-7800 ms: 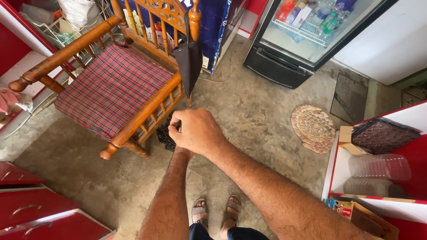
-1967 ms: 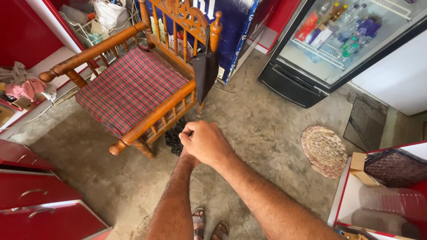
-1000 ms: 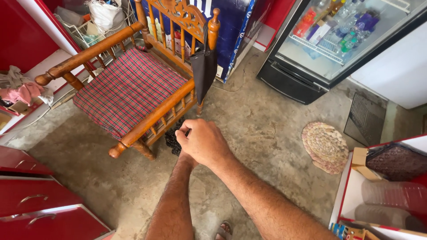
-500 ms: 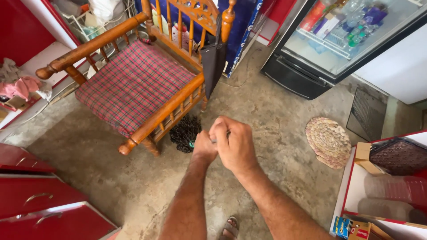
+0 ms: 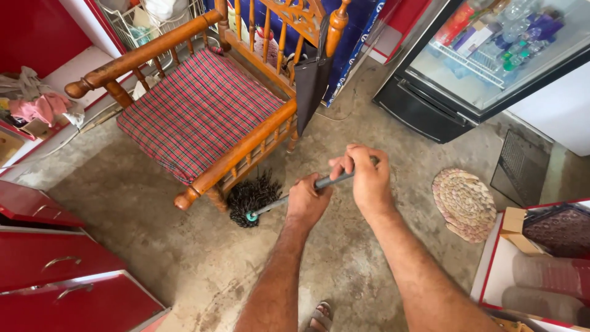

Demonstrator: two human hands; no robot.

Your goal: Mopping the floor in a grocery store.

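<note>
Bare concrete floor [image 5: 153, 203] fills the frame's middle, with a wooden chair [image 5: 203, 104] at upper left. Both hands close around a grey mop handle [image 5: 329, 181]: left hand [image 5: 307, 200] lower, right hand [image 5: 367, 178] higher. The dark mop head [image 5: 251, 198] seems to rest on the floor beside the chair leg.

The mop head [image 5: 252, 198] is black, its handle [image 5: 301, 192] grey with a teal collar at the base. The chair [image 5: 246, 147] is orange-brown varnished wood; its cushion [image 5: 196, 114] is red plaid crossed with dark green and white lines. The floor [image 5: 153, 233] is mottled grey-brown concrete. The round mat [image 5: 464, 203] is woven beige and pink. The drawers [image 5: 61, 276] are glossy red.
</note>
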